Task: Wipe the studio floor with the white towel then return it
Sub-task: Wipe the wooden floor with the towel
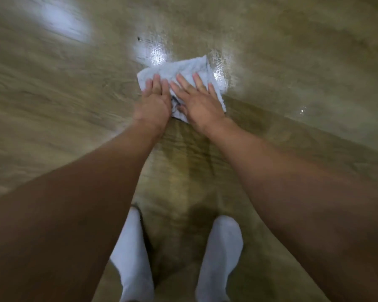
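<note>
Pressing flat on the white towel (181,67), both hands are logged from my remote station. The left hand (153,103) has straight fingers held close together. The right hand (200,103) has straight fingers slightly spread. Neither curls round the cloth. The towel lies rumpled on the studio floor (303,68), straight ahead of the feet and well apart from them, its near half under the hands. I note a wet sheen (158,53) on the boards just beyond the towel, and a small dark speck (138,38) past that. Two white socks (221,253) stand at the lower edge. The outer floor is blurred; I cannot tell its detail.
</note>
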Motion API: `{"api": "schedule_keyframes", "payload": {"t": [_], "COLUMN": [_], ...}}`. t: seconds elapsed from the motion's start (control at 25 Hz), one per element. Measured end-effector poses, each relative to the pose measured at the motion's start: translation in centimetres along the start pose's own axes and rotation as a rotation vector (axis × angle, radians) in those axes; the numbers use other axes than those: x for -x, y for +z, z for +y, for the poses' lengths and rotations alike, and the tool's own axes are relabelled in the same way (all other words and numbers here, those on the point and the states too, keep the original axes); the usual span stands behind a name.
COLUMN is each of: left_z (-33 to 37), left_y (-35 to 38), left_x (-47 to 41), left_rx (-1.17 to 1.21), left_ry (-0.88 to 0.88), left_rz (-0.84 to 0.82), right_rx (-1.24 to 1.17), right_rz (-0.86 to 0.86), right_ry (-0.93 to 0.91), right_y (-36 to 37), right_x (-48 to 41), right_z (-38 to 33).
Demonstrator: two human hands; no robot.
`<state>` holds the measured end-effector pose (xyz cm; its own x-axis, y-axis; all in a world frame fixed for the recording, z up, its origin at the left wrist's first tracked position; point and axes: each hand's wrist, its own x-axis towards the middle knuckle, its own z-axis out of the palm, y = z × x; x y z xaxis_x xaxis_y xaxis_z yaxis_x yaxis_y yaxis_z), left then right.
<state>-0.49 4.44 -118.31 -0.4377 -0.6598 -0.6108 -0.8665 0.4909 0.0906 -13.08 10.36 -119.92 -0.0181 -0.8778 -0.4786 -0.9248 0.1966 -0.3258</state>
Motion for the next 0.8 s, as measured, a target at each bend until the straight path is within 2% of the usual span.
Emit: {"api": "schedule_keyframes", "payload": {"t": [0.16,0.32,0.48,0.6,0.8], "left_z": [5.1,9.7,9.4,7.8,9.4], "left_y": [2.8,5.0,5.0,4.4,4.3], "left_x": [6.4,10.5,8.8,6.4,8.1], "left_rx": [0.026,-0.163,-0.379,-0.446,-0.412], "left_ry": [0.054,0.121,0.192,0.225,0.204], "left_rz": [-0.128,-0.25,-0.184,-0.119,-0.192], "right_rx": [0.002,0.051,-0.015,-0.047,-0.091], "right_rz": [-0.136,-0.282,-0.23,-0.167,-0.077], "right_ry": [0.023,0.072,0.097,0.124,0.13], "right_y": [2.2,4.0,3.4,3.2,5.1], "right_x": [8.7,16.5,14.4,11.7,14.4], "right_z": [1.7,3.3,3.5,3.0,3.2]}}
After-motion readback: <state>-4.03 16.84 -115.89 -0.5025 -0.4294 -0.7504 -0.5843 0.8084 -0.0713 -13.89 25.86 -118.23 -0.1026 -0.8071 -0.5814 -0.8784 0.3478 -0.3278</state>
